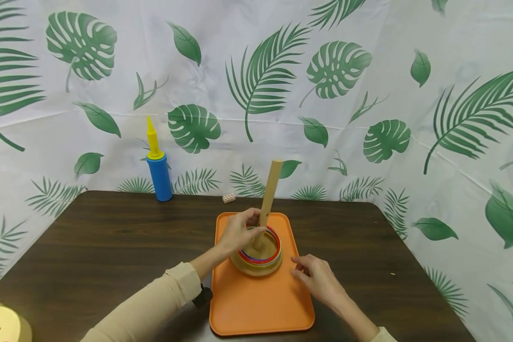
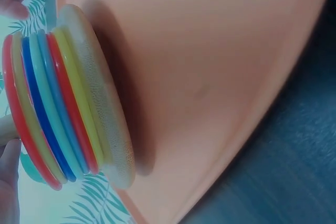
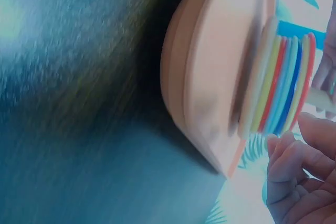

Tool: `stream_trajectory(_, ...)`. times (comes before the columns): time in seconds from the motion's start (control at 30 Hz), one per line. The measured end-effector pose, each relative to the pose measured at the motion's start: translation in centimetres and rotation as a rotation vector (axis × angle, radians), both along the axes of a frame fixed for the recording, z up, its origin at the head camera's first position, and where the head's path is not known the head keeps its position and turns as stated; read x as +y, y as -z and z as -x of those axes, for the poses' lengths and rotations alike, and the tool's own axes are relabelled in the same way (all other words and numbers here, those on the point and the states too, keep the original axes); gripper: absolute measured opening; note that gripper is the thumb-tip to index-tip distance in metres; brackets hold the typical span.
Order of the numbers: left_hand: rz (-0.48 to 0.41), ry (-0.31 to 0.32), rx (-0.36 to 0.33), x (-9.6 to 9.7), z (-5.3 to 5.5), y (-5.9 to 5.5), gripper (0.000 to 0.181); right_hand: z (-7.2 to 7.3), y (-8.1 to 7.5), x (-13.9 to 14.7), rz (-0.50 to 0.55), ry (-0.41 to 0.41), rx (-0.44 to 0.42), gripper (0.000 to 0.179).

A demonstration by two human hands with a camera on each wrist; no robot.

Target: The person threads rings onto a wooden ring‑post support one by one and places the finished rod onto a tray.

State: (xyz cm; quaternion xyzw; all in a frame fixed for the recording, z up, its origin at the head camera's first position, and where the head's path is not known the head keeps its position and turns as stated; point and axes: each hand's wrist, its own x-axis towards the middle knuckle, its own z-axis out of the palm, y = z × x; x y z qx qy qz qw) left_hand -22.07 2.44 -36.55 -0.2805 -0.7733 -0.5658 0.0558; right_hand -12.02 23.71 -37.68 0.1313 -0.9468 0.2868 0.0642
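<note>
A wooden post [image 1: 271, 187] rises from a round wooden base [image 1: 257, 272] on the orange tray [image 1: 261, 308]. Stacked around it on the base are several plastic rings [image 2: 55, 111] in red, yellow, blue and turquoise, with a red ring [image 1: 278, 242] on top. My left hand [image 1: 238, 232] pinches the post low down, just above the rings, its thumb on the near side. Over the tray's right edge, my right hand [image 1: 318, 278] hangs with fingers loosely bent and nothing in them. In the right wrist view, its fingertips appear close to the rings [image 3: 283, 85].
At the back left of the dark wooden table [image 1: 145, 228] stands a blue and yellow hand pump [image 1: 159, 178]. A small pale pink toy brick [image 1: 228, 198] lies behind the tray. A pale yellow rounded object [image 1: 8, 323] shows at the lower left. Leaf-patterned cloth [image 1: 256, 133] hangs behind the table.
</note>
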Motion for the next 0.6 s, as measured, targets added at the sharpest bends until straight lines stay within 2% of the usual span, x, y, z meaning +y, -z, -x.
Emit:
stream_trajectory(0.23, -0.025, 0.031, -0.005, -0.2, -0.2, 0.7, 0.026, 0.2, 0.0, 0.5, 0.008, 0.053, -0.025, 0.026)
stream_trajectory(0.43, -0.041, 0.063, 0.013, -0.1, 0.1, 0.8, 0.027, 0.5, -0.2, 0.9, 0.021, 0.094, -0.023, 0.026)
stream_trajectory(0.6, -0.017, 0.049, -0.014, 0.0, 0.2, 0.6, 0.03, 0.8, -0.2, 1.3, 0.024, 0.114, -0.023, 0.027)
